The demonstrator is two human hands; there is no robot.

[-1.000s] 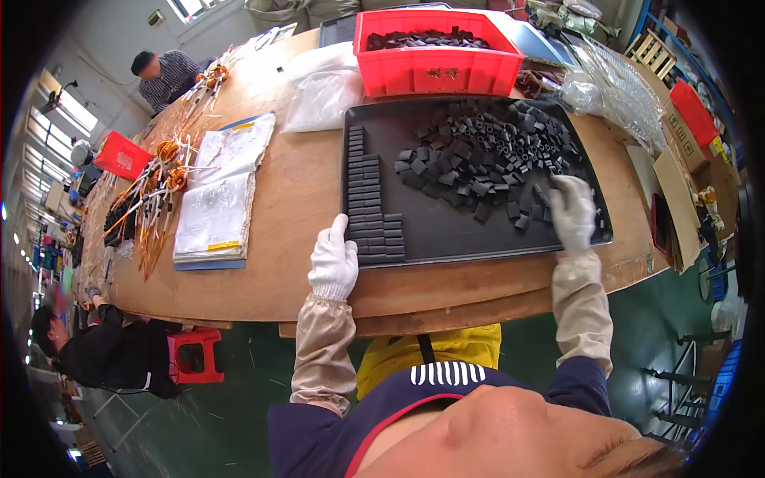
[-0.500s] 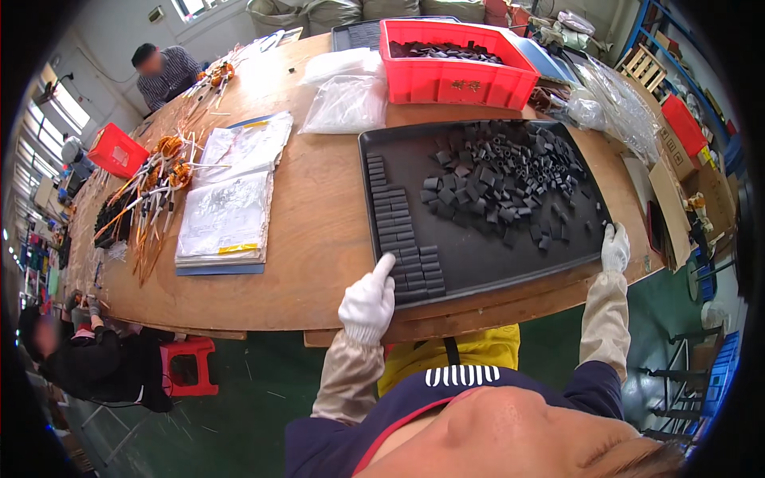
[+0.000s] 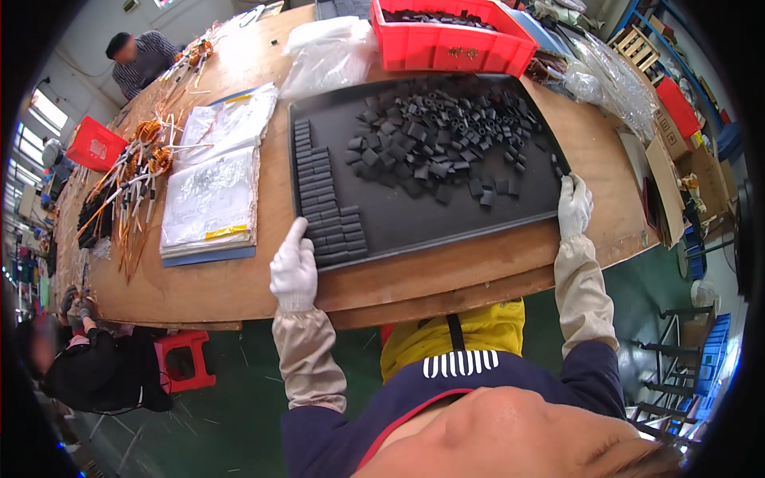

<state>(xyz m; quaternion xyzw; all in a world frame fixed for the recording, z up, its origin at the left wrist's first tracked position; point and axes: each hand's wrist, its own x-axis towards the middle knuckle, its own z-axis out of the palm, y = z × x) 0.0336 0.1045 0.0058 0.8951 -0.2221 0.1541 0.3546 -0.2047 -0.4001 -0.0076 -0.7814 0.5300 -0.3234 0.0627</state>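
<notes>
Since a second ago both gloved hands have moved to the near edge of the black tray (image 3: 414,215) on the wooden worktop (image 3: 239,279): the left hand (image 3: 294,267) now rests at the tray's seven o'clock corner, thumb raised beside the stacked black blocks (image 3: 323,199), and the right hand (image 3: 574,205) has left the loose pile of black pieces (image 3: 438,139) to clasp the five o'clock corner. The left grip is loosely curled on the rim; the right is closed over the rim. That suggests handling has shifted from pieces to tray. At twelve o'clock stands a red crate (image 3: 446,40); clear plastic bags (image 3: 327,56) lie at eleven, foil-and-plastic sheets (image 3: 211,191) at nine.
</notes>
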